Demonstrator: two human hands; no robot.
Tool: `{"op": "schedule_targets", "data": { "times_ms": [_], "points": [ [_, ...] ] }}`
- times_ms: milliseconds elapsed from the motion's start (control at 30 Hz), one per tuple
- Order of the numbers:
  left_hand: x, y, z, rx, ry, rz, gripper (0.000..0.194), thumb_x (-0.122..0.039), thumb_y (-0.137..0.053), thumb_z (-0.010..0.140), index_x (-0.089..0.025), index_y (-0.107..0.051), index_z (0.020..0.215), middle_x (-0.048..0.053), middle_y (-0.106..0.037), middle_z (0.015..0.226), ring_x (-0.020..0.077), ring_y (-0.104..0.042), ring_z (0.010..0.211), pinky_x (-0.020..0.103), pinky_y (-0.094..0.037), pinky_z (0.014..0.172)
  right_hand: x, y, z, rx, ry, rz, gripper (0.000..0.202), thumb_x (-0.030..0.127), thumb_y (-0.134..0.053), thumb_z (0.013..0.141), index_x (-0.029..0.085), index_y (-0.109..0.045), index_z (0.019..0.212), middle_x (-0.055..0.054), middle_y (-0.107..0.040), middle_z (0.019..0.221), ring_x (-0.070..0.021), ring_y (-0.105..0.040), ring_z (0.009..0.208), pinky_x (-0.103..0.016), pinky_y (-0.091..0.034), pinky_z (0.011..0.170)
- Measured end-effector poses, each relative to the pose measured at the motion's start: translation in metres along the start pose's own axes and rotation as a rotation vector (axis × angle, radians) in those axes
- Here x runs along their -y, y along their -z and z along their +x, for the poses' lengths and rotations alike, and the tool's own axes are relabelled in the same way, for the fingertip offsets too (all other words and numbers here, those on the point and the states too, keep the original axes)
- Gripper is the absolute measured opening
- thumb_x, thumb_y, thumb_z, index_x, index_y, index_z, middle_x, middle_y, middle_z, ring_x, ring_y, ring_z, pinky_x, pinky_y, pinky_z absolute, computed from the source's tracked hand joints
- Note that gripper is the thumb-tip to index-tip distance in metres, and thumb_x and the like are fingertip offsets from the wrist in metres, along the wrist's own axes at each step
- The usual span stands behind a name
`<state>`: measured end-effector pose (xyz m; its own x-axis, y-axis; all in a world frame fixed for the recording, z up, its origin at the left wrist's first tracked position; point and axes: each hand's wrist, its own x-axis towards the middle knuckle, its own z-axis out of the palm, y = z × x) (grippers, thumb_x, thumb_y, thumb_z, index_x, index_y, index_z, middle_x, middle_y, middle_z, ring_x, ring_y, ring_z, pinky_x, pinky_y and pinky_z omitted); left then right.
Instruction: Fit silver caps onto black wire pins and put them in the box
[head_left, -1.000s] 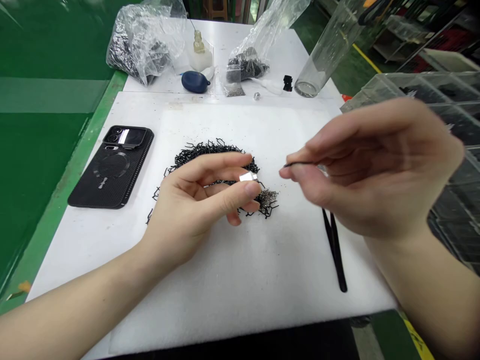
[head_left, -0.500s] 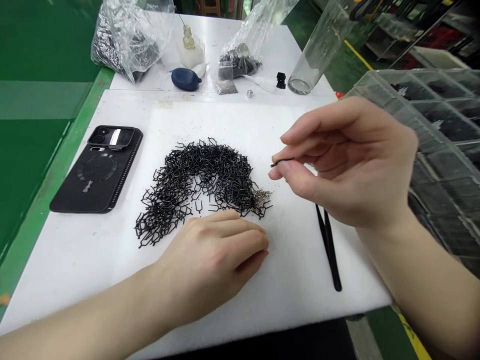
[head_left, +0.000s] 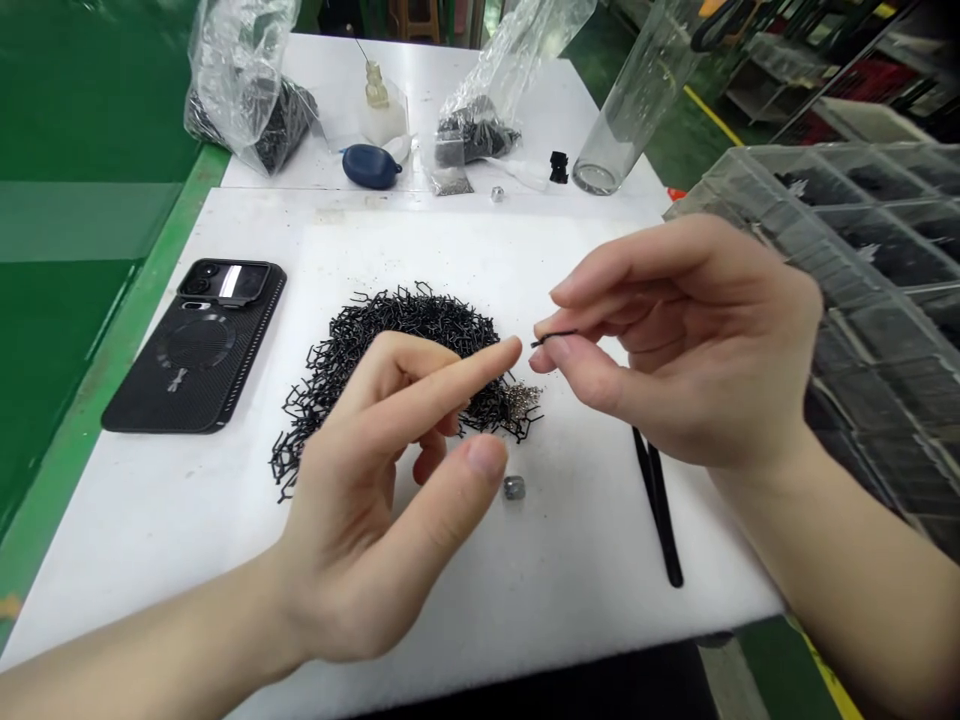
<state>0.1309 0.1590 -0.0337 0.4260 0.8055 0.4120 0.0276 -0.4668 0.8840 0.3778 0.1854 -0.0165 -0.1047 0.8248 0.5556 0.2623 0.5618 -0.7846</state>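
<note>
My right hand [head_left: 675, 340] pinches a small thin black piece [head_left: 555, 338] between thumb and fingertips, above the white board. My left hand [head_left: 405, 470] is raised with index finger and thumb apart, the index tip just left of the black piece. Beneath and behind my left hand lies a curved heap of small black forked pieces [head_left: 420, 310], partly hidden by it. At the heap's right end is a little pile of tiny metallic bits [head_left: 525, 402]. A small shiny metal nut-like part [head_left: 514, 487] sits on the board below my left fingertips.
A black phone [head_left: 199, 345] lies at left, black tweezers [head_left: 660, 520] at right. Along the back are plastic bags [head_left: 251, 100], a blue oval bulb [head_left: 371, 167], a bottle [head_left: 379, 110] and a clear cylinder [head_left: 630, 110]. A compartment box [head_left: 825, 210] stands at right.
My left hand has lifted off the board and opened, its index finger now beside the black piece. The metal part under it is uncovered. My right hand has shifted slightly left and down.
</note>
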Motion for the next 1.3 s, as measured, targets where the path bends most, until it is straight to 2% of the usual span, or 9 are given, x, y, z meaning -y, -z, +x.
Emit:
{"op": "schedule_targets", "data": {
  "times_ms": [133,267,467,600,700,833,1000,1167,1300],
  "points": [
    [-0.003,-0.002,-0.001,0.042,-0.003,-0.030,0.044,-0.030,-0.060,0.125,-0.039,-0.071,0.167,0.003,-0.064,0.115,0.0147,-0.056,0.108,0.023,-0.058,0.082,0.002,-0.001,-0.002,-0.015,-0.021,-0.005,0.037,0.008,-0.093,0.087,0.038,-0.086,0.107,0.005,-0.085,0.103,-0.0195,-0.084,0.091,-0.035,-0.075,0.078],
    [-0.004,-0.004,-0.001,0.023,0.006,-0.033,0.045,-0.025,-0.062,0.124,-0.038,-0.073,0.165,0.003,-0.065,0.114,0.0138,-0.057,0.106,0.022,-0.058,0.081,0.003,-0.001,-0.001,0.015,-0.033,-0.003,0.041,0.003,-0.093,0.086,0.037,-0.085,0.108,0.005,-0.085,0.102,-0.0182,-0.084,0.091,-0.034,-0.074,0.079],
    [-0.001,-0.001,-0.001,-0.041,0.045,-0.055,0.041,-0.031,-0.065,0.123,-0.044,-0.078,0.159,0.003,-0.065,0.110,0.0155,-0.059,0.103,0.026,-0.059,0.081,0.005,0.000,-0.002,-0.007,-0.074,-0.057,0.034,0.012,-0.095,0.089,0.040,-0.085,0.106,0.005,-0.085,0.104,-0.0201,-0.084,0.093,-0.038,-0.073,0.082],
    [0.000,-0.001,0.001,-0.017,0.062,-0.068,0.042,-0.029,-0.066,0.122,-0.046,-0.078,0.158,0.002,-0.066,0.112,0.0151,-0.057,0.103,0.025,-0.058,0.082,0.005,0.000,-0.004,0.001,-0.073,-0.087,0.030,0.014,-0.094,0.090,0.038,-0.085,0.106,0.004,-0.085,0.106,-0.0212,-0.084,0.094,-0.039,-0.074,0.083],
    [0.001,0.000,0.000,-0.001,0.077,-0.088,0.046,-0.025,-0.068,0.120,-0.048,-0.077,0.159,0.001,-0.066,0.113,0.0140,-0.057,0.101,0.025,-0.058,0.085,0.006,0.000,-0.003,0.006,-0.069,-0.064,0.031,0.013,-0.094,0.091,0.038,-0.084,0.106,0.006,-0.085,0.104,-0.0185,-0.084,0.093,-0.037,-0.074,0.084],
    [0.003,0.003,0.000,0.011,0.139,-0.136,0.049,-0.021,-0.067,0.117,-0.051,-0.080,0.154,0.000,-0.064,0.110,0.0143,-0.060,0.099,0.030,-0.059,0.093,0.008,0.000,-0.001,0.029,-0.101,-0.013,0.036,0.007,-0.091,0.091,0.040,-0.084,0.104,0.009,-0.086,0.100,-0.0149,-0.085,0.092,-0.032,-0.074,0.082],
    [0.004,0.002,0.004,0.031,0.176,-0.197,0.050,-0.022,-0.064,0.117,-0.054,-0.080,0.152,0.001,-0.068,0.113,0.0149,-0.057,0.093,0.035,-0.060,0.102,0.008,0.000,-0.001,0.002,-0.104,0.006,0.039,0.005,-0.094,0.085,0.039,-0.087,0.102,0.008,-0.087,0.098,-0.0183,-0.086,0.089,-0.034,-0.074,0.077],
    [0.003,0.004,0.006,0.036,0.154,-0.167,0.050,-0.021,-0.061,0.118,-0.054,-0.081,0.150,0.003,-0.070,0.111,0.0163,-0.058,0.089,0.039,-0.062,0.102,0.009,0.001,-0.001,-0.011,-0.111,0.009,0.037,0.007,-0.095,0.085,0.040,-0.088,0.101,0.009,-0.087,0.097,-0.0174,-0.086,0.087,-0.033,-0.074,0.076],
    [0.003,0.006,0.007,0.043,0.121,-0.141,0.044,-0.027,-0.062,0.120,-0.051,-0.081,0.152,0.006,-0.071,0.109,0.0194,-0.062,0.090,0.043,-0.067,0.099,0.011,0.001,-0.002,-0.018,-0.144,0.002,0.031,0.012,-0.095,0.088,0.039,-0.087,0.100,0.008,-0.087,0.097,-0.0193,-0.086,0.086,-0.036,-0.076,0.075]
  ]
}}
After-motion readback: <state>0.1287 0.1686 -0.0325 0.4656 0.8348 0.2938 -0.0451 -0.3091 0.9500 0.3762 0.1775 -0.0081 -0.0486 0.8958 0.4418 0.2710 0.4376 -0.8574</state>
